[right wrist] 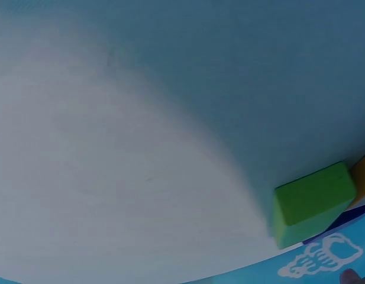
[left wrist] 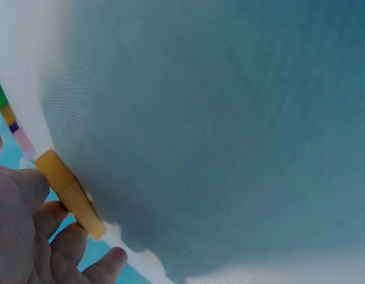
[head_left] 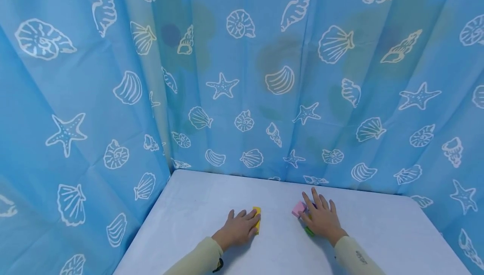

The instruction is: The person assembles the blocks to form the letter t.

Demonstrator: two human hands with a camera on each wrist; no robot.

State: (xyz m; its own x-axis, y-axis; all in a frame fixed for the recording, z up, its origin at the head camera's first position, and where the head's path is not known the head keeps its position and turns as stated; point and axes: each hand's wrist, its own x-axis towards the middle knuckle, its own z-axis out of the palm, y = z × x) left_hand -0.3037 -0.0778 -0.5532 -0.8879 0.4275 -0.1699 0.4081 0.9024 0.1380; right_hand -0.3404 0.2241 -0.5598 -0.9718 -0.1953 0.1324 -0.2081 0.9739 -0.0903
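Observation:
Two yellow blocks [left wrist: 71, 192] lie end to end on the white table, forming a short bar. My left hand [head_left: 238, 228] touches them, its thumb and fingertips against the bar's near side in the left wrist view. To the right, my right hand [head_left: 322, 221] hovers low over a row of coloured blocks, with its fingers spread. A pink block [head_left: 298, 209] shows beside its thumb, and a green block [right wrist: 312, 198] shows below the palm. An orange block [right wrist: 363, 176] and a purple block [right wrist: 342, 223] sit against the green one. My right fingers hide part of that row.
The white tabletop [head_left: 204, 199] runs back to a blue curtain [head_left: 234, 98] with white shell and starfish drawings. More of the curtain hangs along the left and right sides.

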